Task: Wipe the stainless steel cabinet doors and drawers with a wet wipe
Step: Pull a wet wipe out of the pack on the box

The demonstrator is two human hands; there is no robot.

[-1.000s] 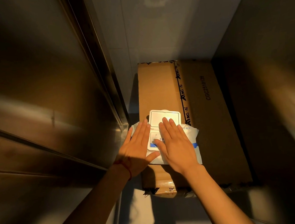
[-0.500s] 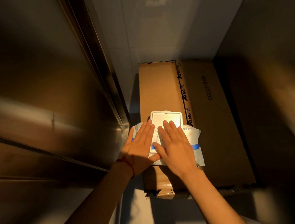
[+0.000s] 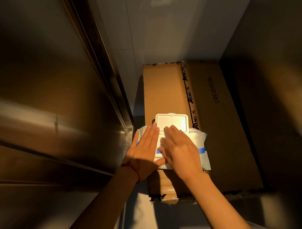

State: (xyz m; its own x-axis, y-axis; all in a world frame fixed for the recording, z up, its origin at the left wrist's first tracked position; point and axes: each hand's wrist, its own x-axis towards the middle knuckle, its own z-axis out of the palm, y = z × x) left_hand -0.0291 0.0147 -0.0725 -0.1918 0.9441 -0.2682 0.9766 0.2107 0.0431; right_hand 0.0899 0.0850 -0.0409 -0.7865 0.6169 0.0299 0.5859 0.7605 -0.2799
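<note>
Stainless steel closes in on both sides of this narrow gap: a tall cabinet door [image 3: 33,75] with a drawer front [image 3: 28,163] below it on the person's left, another dim metal panel [image 3: 285,88] on the right, pale tiled wall [image 3: 154,28] at the far end. Wedged between them on the floor lies a long cardboard box [image 3: 223,134], and on its near half rests the wet wipe pack [image 3: 201,142].

Both hands lie on the pack. The left hand [image 3: 143,155] is spread flat, fingers straight, pressing the pack's left side down. The right hand [image 3: 181,148] rests over the dispensing opening with fingers mostly straight; whether its fingertips are pinching a wipe underneath I cannot tell (the palm hides that spot).

The hinged lid [image 3: 172,122] stands flipped open, its hinge on the side away from the person, so the pack is ready to give up a wipe. Its long axis runs roughly left to right across the box, which itself runs lengthwise away from the person.

I would judge the pack soft and light, a crinkly film pouch with only the lid frame stiff. It will likely lift with the wipe unless held down, so pin the pouch beside the frame and pull from the opening. The wipe itself should be limp, damp and easily torn.
</note>
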